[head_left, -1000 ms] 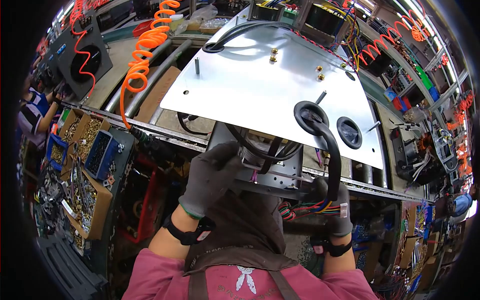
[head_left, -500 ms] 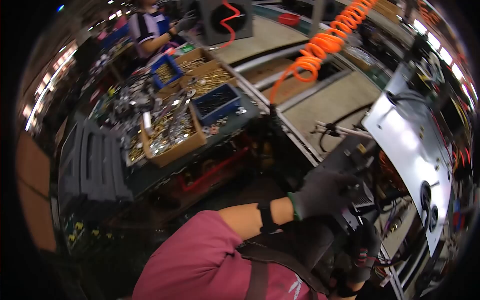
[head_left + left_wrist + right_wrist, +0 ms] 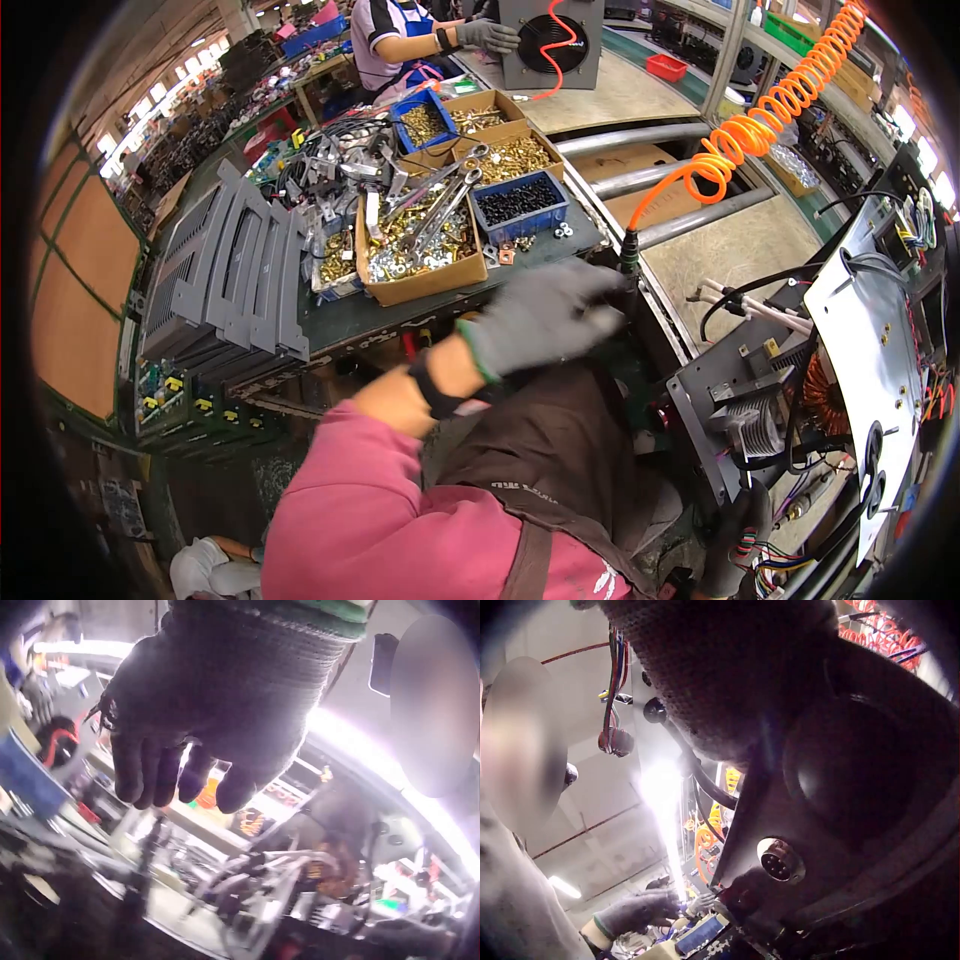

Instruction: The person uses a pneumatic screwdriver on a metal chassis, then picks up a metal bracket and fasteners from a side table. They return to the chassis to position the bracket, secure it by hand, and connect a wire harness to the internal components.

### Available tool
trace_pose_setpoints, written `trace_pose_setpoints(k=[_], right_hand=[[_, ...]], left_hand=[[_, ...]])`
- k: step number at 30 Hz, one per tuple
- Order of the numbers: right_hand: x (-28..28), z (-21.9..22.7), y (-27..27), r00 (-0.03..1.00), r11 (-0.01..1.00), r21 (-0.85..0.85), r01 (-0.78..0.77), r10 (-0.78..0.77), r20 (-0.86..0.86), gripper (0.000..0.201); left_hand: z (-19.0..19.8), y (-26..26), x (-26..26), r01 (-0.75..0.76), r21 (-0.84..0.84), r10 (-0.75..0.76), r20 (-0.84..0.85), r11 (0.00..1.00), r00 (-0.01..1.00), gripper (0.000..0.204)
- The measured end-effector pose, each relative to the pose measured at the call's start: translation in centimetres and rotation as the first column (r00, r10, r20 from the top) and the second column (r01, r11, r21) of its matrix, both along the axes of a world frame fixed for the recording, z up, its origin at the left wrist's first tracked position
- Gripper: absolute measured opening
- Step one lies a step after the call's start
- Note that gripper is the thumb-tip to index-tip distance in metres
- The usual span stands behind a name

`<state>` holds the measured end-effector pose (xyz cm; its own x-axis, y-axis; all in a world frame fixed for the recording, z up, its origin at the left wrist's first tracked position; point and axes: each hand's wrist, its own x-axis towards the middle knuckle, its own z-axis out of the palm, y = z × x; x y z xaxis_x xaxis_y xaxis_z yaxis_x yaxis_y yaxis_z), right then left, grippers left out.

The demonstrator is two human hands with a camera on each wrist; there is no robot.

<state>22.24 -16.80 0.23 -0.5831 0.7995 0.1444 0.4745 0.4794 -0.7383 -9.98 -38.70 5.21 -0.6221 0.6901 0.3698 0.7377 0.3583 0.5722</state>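
My left hand [image 3: 555,315], in a grey glove, is stretched out in front of the parts bench with its fingers loosely bent and nothing in them. Just beyond its fingertips hangs the black end fitting [image 3: 629,250] of an orange coiled hose [image 3: 735,145]; whatever is below the fitting is dark and partly covered. In the left wrist view the fingers [image 3: 127,776] point down, spread a little. My right hand [image 3: 738,545], gloved too, is at the front edge of a metal chassis [image 3: 700,415], beside a bundle of coloured wires [image 3: 785,560]. I cannot tell what its fingers hold.
Boxes of brass screws [image 3: 425,250] and a blue bin of black screws [image 3: 520,205] stand on the left bench, with grey panels [image 3: 225,265] stacked beside them. A shiny metal plate [image 3: 870,330] leans over the chassis. Steel rollers [image 3: 700,218] run behind. Another person [image 3: 400,45] works at the back.
The head view has swung left towards the parts bench. My left hand has come away from the chassis and moved left, near the hose end. The right hand has stayed by the chassis.
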Motion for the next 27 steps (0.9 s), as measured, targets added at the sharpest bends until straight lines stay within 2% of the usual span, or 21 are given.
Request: trace_pose_setpoints(k=[1,2,4,5,6,7,10,14,15,17,20,21,23,24,26,27], right_hand=[[-0.5,-0.4,-0.8,0.989,0.996,-0.031,0.078,-0.081,-0.124,0.028],[-0.4,-0.1,-0.5,0.989,0.997,-0.033,0.068,-0.072,-0.128,0.028],[-0.1,0.9,0.1,0.994,0.996,0.039,-0.083,0.079,0.076,0.028],[-0.3,0.4,-0.2,0.998,0.997,0.051,-0.064,0.065,-0.012,0.028],[-0.1,0.1,0.0,0.997,0.996,0.05,-0.071,0.071,-0.012,0.028],[0.1,-0.1,0.3,0.998,0.996,0.06,-0.066,0.065,0.009,0.029],[0.3,-0.6,0.9,0.998,0.998,0.052,-0.038,0.036,0.042,0.029],[1.0,-0.5,1.1,0.999,0.999,0.038,-0.009,0.007,0.05,0.029],[1.0,-0.2,0.9,0.999,0.999,0.041,-0.004,0.002,0.046,0.029],[0.9,0.5,0.6,0.994,0.98,0.173,-0.102,0.092,0.062,0.024],[1.3,-0.3,1.1,0.989,0.965,0.216,-0.15,0.147,0.031,0.026],[1.3,-0.6,0.8,0.99,0.966,0.218,-0.138,0.135,0.028,0.026],[0.6,-1.4,-0.2,0.995,0.986,0.162,0.044,-0.029,-0.097,0.029],[0.6,-0.9,-0.2,0.994,0.985,0.165,0.06,-0.044,-0.1,0.029],[0.4,0.7,0.1,0.997,1.0,0.022,-0.022,0.021,0.081,0.029],[0.2,1.1,0.0,0.989,0.99,0.136,-0.044,0.024,0.144,0.028]], left_hand=[[0.1,-2.6,-1.5,-0.065,-0.031,0.064,-0.051,0.997,0.997,0.044],[0.2,-5.2,-3.0,-0.127,-0.172,0.125,-0.023,0.977,0.992,0.046],[1.8,-9.7,-4.5,-0.276,-0.4,0.297,-0.008,0.874,0.955,0.046],[1.6,-12.4,-5.1,-0.317,-0.377,0.331,-0.029,0.87,0.943,0.05],[1.6,-14.6,-6.1,-0.364,-0.417,0.377,-0.055,0.833,0.925,0.049],[2.6,-16.0,-6.3,-0.405,-0.447,0.463,0.023,0.798,0.886,0.048],[2.1,-20.0,-8.2,-0.514,-0.401,0.568,0.02,0.758,0.823,0.044],[2.1,-20.9,-8.5,-0.515,-0.326,0.569,0.097,0.793,0.816,0.044],[2.5,-20.5,-9.0,-0.474,-0.37,0.534,0.074,0.799,0.842,0.044],[3.7,-19.2,-9.9,-0.4,-0.463,0.46,0.019,0.791,0.888,0.043],[4.2,-17.2,-12.0,-0.342,-0.513,0.424,0.047,0.787,0.905,0.043],[4.6,-16.2,-12.5,-0.323,-0.524,0.383,0.007,0.788,0.924,0.042],[5.3,-14.5,-14.1,-0.279,-0.496,0.326,0.007,0.822,0.945,0.042],[5.6,-13.5,-14.4,-0.241,-0.475,0.284,0.02,0.846,0.959,0.041],[7.1,-11.6,-15.0,-0.197,-0.429,0.261,0.096,0.882,0.961,0.04],[7.5,-10.9,-16.0,-0.191,-0.413,0.252,0.099,0.891,0.963,0.04]])
